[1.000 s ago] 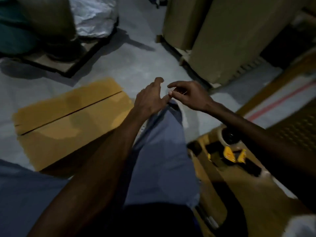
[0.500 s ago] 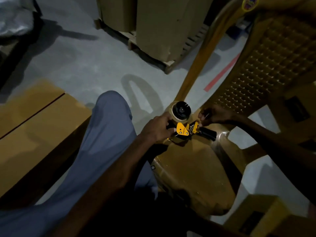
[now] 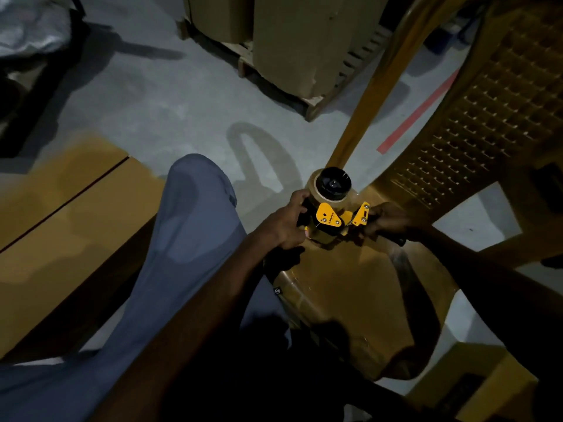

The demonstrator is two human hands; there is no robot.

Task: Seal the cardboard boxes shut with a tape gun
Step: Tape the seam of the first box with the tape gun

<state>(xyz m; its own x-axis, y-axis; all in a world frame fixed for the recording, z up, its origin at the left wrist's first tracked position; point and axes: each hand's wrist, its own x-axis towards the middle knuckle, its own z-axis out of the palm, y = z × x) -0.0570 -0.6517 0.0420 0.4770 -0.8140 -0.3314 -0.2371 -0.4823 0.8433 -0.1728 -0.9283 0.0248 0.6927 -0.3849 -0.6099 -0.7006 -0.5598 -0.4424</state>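
Both hands have closed in on the tape gun (image 3: 330, 219) since half a second ago — it now sits a little raised off the seat of the plastic chair (image 3: 350, 287), held between them. Left hand (image 3: 283, 226) curls round the roll side, its fingers (image 3: 300, 197) wrapped against the tape roll (image 3: 332, 185); right hand (image 3: 385, 222) grips the far end by the yellow plate, though shadow hides just how its fingers lie. I judge the gun light and rigid, metal and hard plastic, with a toothed cutter at the nose — best taken by the handle, away from the blade and the sticky tape end. Cardboard box (image 3: 70, 226), flaps closed with the seam showing untaped, lies on the floor to the left, well apart from the gun, beyond the raised knee (image 3: 195, 190).
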